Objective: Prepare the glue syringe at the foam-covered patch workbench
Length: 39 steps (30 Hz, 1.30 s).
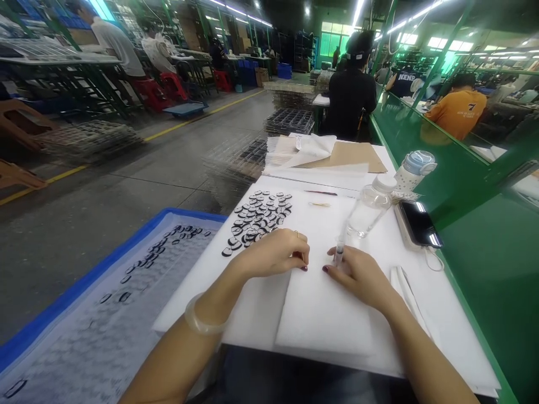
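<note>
Pale bangle [193, 322] — thin ring [297, 233] — dark red nails [325, 269]

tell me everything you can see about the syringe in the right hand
The syringe is small and slim, with a clear, plastic-looking barrel. It stands roughly upright in the picture, held by the fingers of the right hand, over the white work surface. Its upper end shows against the clear bottle; whether they touch is unclear. Its contents and any markings are too small to make out.

Pieces [266, 216] lie on the table [326, 325], left of the syringe [339, 252], bottle [369, 210] and phone [419, 223]. More lie in the tray [126, 247] left of the table.
</note>
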Each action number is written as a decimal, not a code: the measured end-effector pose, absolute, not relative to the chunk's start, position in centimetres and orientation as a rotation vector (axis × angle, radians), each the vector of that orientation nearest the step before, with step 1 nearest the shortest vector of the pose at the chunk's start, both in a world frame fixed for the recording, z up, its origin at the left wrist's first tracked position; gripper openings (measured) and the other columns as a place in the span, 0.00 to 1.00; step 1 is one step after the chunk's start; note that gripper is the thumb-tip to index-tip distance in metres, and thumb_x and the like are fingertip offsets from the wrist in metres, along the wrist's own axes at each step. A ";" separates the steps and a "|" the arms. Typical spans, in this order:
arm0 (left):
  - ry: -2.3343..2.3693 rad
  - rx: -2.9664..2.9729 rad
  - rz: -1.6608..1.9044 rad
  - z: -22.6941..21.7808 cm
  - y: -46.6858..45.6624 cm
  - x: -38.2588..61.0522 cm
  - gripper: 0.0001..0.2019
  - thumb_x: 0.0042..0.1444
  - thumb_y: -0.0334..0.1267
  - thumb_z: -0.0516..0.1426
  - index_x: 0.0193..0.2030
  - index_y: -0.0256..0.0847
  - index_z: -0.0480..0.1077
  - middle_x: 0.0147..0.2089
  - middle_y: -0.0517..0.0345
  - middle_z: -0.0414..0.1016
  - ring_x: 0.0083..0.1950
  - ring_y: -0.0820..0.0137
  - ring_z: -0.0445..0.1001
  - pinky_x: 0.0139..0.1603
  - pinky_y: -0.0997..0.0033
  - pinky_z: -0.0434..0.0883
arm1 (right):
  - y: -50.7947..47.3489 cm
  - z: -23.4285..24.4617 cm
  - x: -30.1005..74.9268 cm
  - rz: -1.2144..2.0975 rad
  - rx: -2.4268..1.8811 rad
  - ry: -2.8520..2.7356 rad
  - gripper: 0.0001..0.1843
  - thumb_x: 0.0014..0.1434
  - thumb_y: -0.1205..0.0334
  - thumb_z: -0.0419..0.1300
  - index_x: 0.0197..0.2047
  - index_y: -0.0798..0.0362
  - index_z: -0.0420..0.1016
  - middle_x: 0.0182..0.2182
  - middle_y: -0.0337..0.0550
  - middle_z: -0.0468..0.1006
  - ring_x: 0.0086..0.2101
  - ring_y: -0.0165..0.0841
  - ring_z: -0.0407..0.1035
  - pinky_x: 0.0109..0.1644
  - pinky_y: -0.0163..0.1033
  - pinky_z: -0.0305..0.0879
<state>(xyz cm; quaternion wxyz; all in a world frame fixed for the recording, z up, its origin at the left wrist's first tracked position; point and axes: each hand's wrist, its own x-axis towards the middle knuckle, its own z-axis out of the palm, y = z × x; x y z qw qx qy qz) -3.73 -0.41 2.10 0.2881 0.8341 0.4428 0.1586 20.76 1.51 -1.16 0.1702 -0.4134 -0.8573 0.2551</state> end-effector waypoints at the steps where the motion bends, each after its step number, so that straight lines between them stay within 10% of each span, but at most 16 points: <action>1: 1.190 2.238 0.439 2.0 -0.4 -3.6 0.07 0.57 0.24 0.64 0.31 0.38 0.79 0.34 0.60 0.80 0.37 0.71 0.77 0.41 0.73 0.69 | 1.5 -1.2 20.9 0.674 -1.162 -2.398 0.11 0.65 0.53 0.60 0.42 0.51 0.74 0.40 0.49 0.81 0.40 0.46 0.75 0.44 0.50 0.70; 39: 1.379 2.337 0.403 1.4 -0.7 -2.1 0.03 0.65 0.34 0.59 0.39 0.39 0.74 0.40 0.57 0.79 0.37 0.68 0.76 0.38 0.71 0.67 | 1.6 -0.9 21.2 0.556 -1.163 -2.226 0.08 0.65 0.57 0.55 0.38 0.50 0.72 0.30 0.43 0.76 0.31 0.38 0.70 0.29 0.39 0.63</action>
